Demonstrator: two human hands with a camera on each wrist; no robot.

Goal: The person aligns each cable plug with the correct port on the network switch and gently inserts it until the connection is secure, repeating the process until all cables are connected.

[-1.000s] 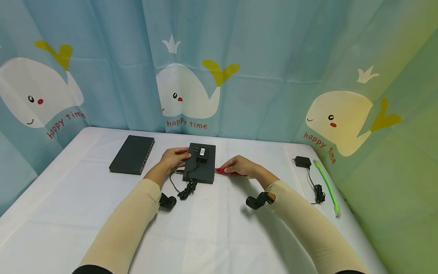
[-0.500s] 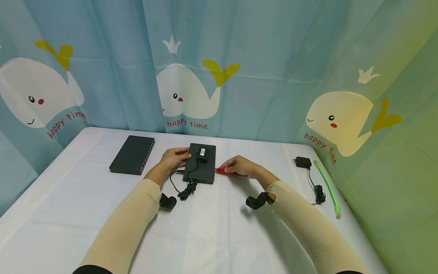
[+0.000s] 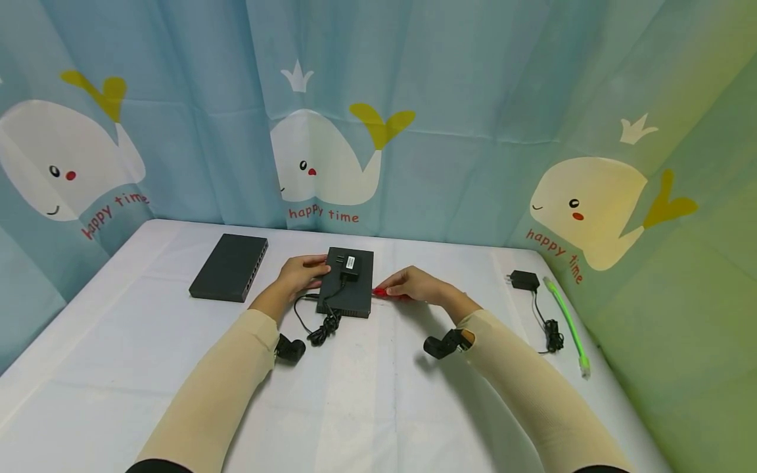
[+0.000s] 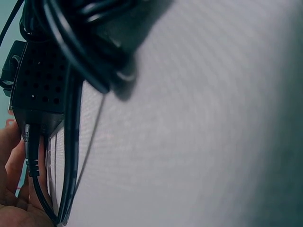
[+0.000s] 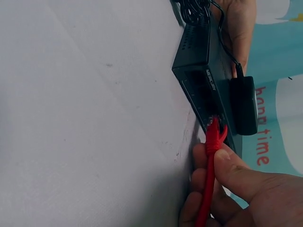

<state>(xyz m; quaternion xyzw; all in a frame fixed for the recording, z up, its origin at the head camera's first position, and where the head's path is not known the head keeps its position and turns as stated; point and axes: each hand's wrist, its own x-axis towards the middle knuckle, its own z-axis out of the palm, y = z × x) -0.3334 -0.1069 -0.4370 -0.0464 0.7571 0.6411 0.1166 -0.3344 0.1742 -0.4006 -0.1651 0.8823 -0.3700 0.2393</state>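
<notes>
A black network switch [image 3: 347, 292] lies at the middle of the table, a power adapter [image 3: 350, 267] on top of it. My left hand [image 3: 294, 274] grips the switch's left side. In the left wrist view a black power plug [image 4: 31, 146] sits at the switch's side, close to the left fingers. My right hand [image 3: 415, 286] pinches a red network cable [image 5: 213, 146] just behind its plug. That plug meets the row of ports on the switch's right face; how deep it sits I cannot tell. A bundled black cord [image 3: 322, 330] hangs at the front.
Another black network switch [image 3: 229, 267] lies on the left of the white table [image 3: 355, 401]. To the right are a second power adapter [image 3: 524, 280] with its bundled cord [image 3: 552, 336] and a bright green cable [image 3: 568, 322]. A blue whale-print curtain [image 3: 461, 177] stands behind.
The right hand has shifted up very slightly, still pinching the red network cable at the switch. The left hand and the switch have stayed in place.
</notes>
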